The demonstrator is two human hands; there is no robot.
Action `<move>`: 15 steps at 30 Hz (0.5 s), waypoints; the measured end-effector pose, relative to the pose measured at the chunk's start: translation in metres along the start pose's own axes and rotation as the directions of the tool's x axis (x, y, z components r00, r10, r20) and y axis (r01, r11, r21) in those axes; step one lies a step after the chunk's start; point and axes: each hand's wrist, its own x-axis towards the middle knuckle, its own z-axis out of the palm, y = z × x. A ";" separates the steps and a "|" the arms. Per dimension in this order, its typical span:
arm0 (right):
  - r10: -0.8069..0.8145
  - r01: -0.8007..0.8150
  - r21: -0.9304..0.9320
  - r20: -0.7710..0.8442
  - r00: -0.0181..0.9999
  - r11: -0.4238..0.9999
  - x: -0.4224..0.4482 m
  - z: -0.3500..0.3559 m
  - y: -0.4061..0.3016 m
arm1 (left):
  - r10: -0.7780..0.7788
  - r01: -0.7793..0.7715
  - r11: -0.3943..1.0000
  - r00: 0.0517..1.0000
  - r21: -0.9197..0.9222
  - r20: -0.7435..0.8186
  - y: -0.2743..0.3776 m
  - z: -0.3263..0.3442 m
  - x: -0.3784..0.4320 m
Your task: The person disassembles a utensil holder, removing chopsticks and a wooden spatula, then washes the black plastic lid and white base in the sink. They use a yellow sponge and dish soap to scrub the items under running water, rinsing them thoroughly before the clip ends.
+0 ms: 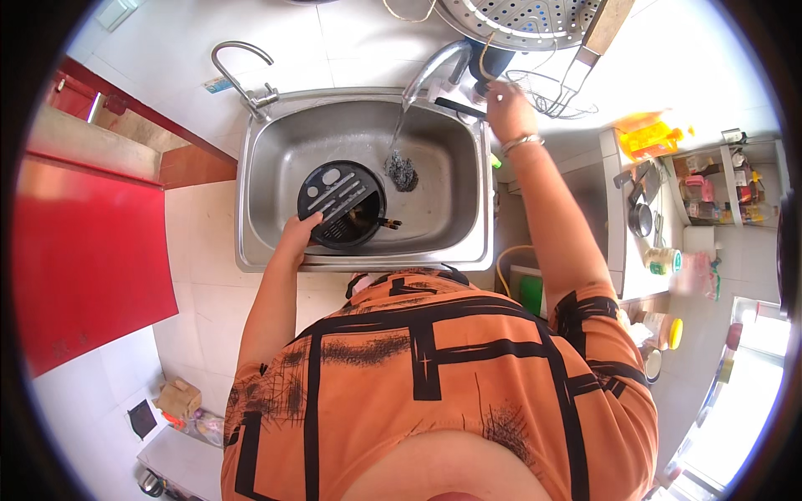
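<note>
My left hand (306,233) grips the near left rim of a round black container with a slotted, holed top (341,203), tilted in the stainless steel sink (438,225). Dark stick-like ends with light bands (391,223) poke out at its right side. Water runs from the curved faucet (432,66) onto a grey mesh scouring ball (401,172) on the sink floor. My right hand (510,109) is raised beyond the sink's right back corner, fingers bent, by a hanging cord loop. A black handle (459,108) lies beside it; whether the fingers hold anything is unclear.
A second thin faucet (250,81) rises at the sink's back left. Behind my right hand hang a wire skimmer (551,94) with a wooden handle and a perforated metal steamer tray (532,22). An orange bottle (648,141) and jars stand at the right. A red panel (94,263) is at the left.
</note>
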 end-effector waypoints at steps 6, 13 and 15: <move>0.239 -0.119 -0.407 0.257 0.936 0.905 0.018 0.002 0.010 | 0.021 -0.021 0.998 1.000 -0.053 0.000 -0.010 -0.010 0.010; 0.228 -0.128 -0.277 0.364 0.903 0.952 -0.003 -0.004 -0.017 | -0.061 0.054 0.995 0.994 -0.082 -0.087 -0.002 -0.003 -0.003; 0.231 -0.157 -0.240 0.325 0.917 0.958 -0.006 -0.004 -0.026 | -0.056 0.053 0.996 0.997 -0.068 -0.047 -0.003 -0.005 0.001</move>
